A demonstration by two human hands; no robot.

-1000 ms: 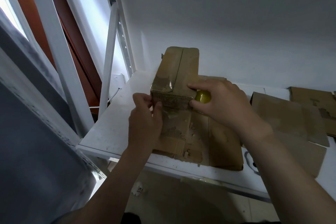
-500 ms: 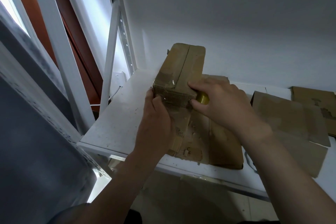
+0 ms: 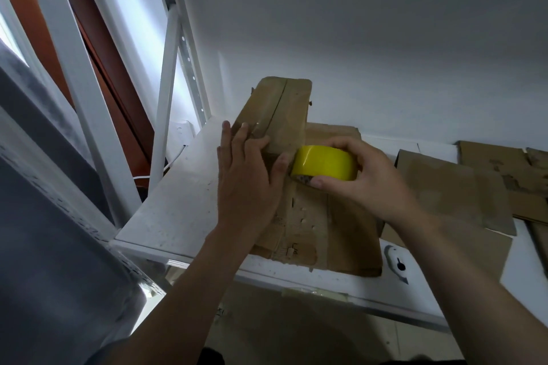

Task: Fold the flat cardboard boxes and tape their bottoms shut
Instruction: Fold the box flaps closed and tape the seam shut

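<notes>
On the white shelf (image 3: 178, 204), the box (image 3: 281, 109) lies with its long axis running 7-to-1 o'clock. Pressing its near end, the left hand (image 3: 246, 178) keeps fingers straight; at its 3 o'clock, the right hand (image 3: 364, 184) grips the yellow tape roll (image 3: 323, 162), just beside the thumb.
</notes>
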